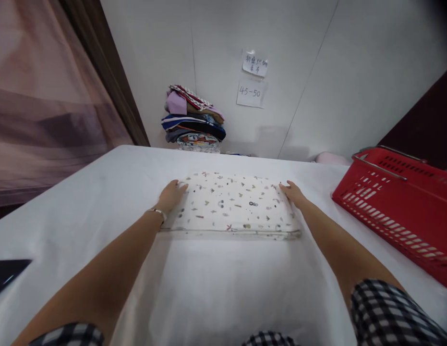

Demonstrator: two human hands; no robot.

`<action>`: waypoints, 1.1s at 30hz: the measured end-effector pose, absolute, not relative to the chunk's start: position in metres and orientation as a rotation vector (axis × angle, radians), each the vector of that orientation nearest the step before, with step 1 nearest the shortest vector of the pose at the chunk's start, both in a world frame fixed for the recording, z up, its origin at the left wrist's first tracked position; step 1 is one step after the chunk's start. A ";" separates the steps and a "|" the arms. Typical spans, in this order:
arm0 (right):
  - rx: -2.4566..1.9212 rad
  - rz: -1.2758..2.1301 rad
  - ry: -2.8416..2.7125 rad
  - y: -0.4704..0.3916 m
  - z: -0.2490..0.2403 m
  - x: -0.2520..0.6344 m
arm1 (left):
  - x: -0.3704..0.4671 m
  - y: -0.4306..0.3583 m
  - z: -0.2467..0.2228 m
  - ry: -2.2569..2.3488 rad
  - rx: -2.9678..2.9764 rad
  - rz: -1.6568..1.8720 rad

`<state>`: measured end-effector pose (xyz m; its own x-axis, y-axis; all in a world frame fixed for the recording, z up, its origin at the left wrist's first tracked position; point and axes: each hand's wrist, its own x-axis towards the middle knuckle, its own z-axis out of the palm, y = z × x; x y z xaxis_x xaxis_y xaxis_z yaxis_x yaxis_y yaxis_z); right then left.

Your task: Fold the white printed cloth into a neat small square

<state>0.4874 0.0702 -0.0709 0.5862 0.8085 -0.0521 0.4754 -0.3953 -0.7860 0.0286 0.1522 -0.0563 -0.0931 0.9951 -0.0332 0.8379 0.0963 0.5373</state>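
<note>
head: hands [172,196] [294,193] part-open, touching cloth [234,202]

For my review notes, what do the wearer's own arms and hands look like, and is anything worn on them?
Both the left hand and the right hand are bare, without gloves. A silvery band circles the left wrist; the right wrist shows none. Black-and-white checked sleeves cover the upper arms, leaving both forearms uncovered.
</note>
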 end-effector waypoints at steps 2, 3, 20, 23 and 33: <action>-2.069 0.643 -1.059 0.047 -0.073 0.490 | 0.027 0.135 -0.061 1.931 1.998 0.553; -2.081 0.689 -1.075 0.034 -0.074 0.490 | 0.029 0.124 -0.061 1.897 2.112 0.575; -2.040 0.759 -1.073 -0.095 -0.067 0.464 | 0.134 0.010 -0.084 0.895 2.751 0.701; -2.019 0.761 -1.121 -0.092 -0.072 0.463 | 0.134 0.007 -0.088 0.953 2.772 0.739; -2.000 0.828 -1.022 -0.082 -0.072 0.462 | 0.125 0.003 -0.078 1.034 2.785 0.755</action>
